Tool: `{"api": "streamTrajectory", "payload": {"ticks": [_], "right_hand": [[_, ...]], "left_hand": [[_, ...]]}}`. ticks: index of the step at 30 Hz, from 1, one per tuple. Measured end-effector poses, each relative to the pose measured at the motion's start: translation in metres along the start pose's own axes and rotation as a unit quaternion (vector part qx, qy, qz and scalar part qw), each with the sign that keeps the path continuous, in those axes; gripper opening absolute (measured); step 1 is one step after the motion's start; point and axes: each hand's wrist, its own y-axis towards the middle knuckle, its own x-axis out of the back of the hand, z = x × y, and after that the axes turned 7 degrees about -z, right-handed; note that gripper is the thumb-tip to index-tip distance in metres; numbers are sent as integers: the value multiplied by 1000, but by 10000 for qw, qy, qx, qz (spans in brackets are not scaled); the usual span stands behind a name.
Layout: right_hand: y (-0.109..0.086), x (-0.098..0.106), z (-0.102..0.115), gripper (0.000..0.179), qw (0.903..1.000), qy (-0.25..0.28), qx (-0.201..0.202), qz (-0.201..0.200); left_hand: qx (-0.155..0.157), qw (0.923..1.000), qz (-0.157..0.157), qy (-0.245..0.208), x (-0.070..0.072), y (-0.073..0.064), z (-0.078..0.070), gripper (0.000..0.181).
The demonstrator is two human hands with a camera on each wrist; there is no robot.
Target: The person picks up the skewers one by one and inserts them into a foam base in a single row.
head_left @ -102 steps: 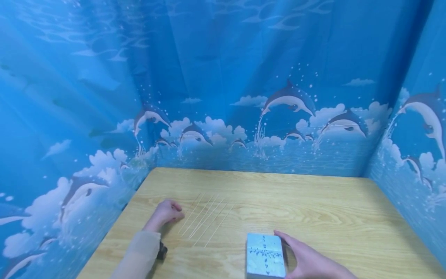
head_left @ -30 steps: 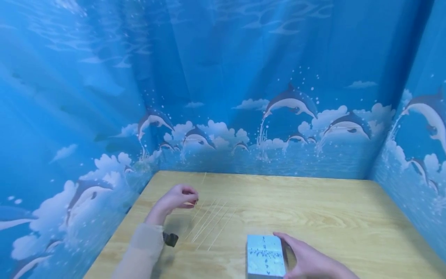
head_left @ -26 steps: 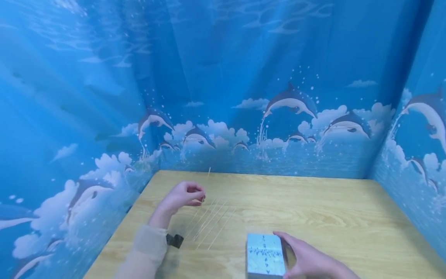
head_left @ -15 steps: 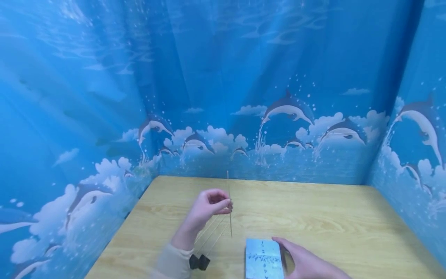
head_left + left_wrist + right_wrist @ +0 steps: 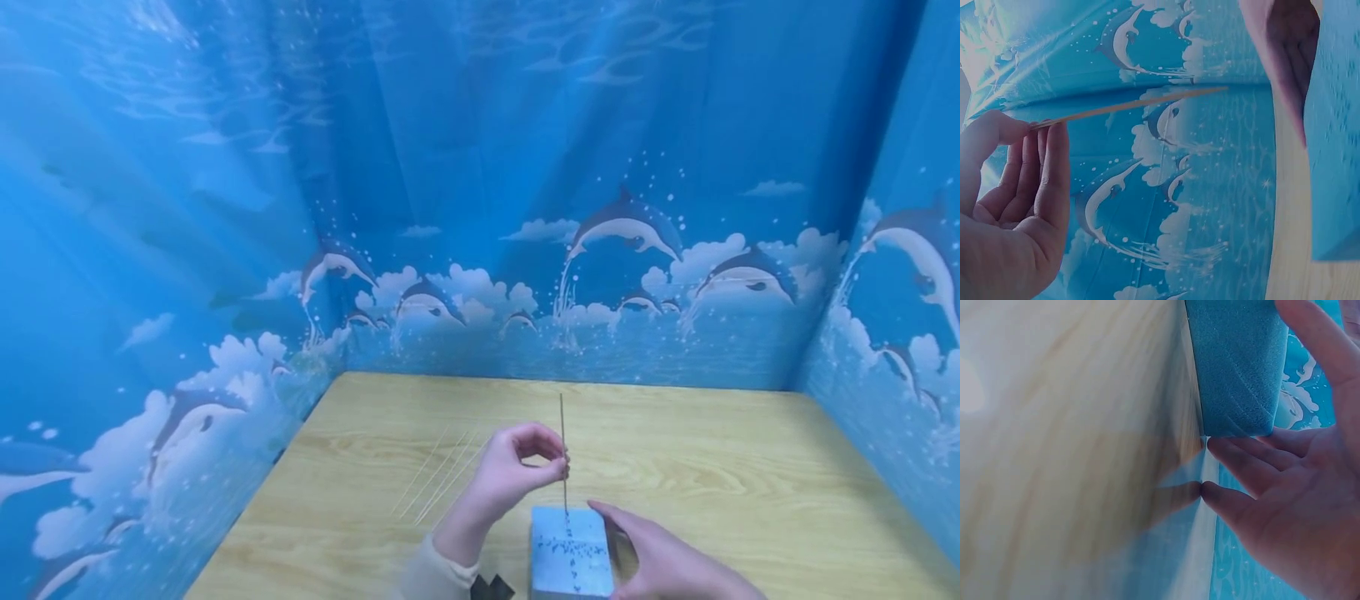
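My left hand pinches a thin wooden skewer between thumb and fingertips and holds it nearly upright. In the head view the skewer's lower tip lines up with the far edge of a light-blue foam block, whose top carries a cross-shaped pattern of dark holes or dots. The left wrist view shows a gap between the skewer's pointed tip and the block. My right hand grips the block from the right; in the right wrist view its fingers touch the foam's lower edge.
Several more skewers lie roughly side by side on the wooden table, left of the block. A dark wrist device sits under the left sleeve. Blue curtains printed with dolphins stand behind and at both sides.
The left hand has lifted a skewer from the left of the table, turned it upright and carried it right to the block. The right hand stays on the block.
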Motion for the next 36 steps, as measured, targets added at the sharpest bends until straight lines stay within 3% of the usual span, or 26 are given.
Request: {"api": "streamTrajectory", "payload": {"ticks": [7, 14, 23, 36], "right_hand": [[5, 5, -2, 116, 9991, -198, 318, -209], [18, 13, -9, 117, 9982, -311, 386, -332], [29, 14, -13, 114, 9980, -212, 441, -391], [31, 15, -17, 113, 9972, -226, 600, -376]], "left_hand": [[-246, 9988, -186, 391, -18, 3, 9, 13], [22, 9982, -298, 526, -28, 15, 16, 14], [41, 9960, -585, 677, -36, 23, 29, 12], [-26, 9964, -485, 696, -49, 27, 39, 10]]}}
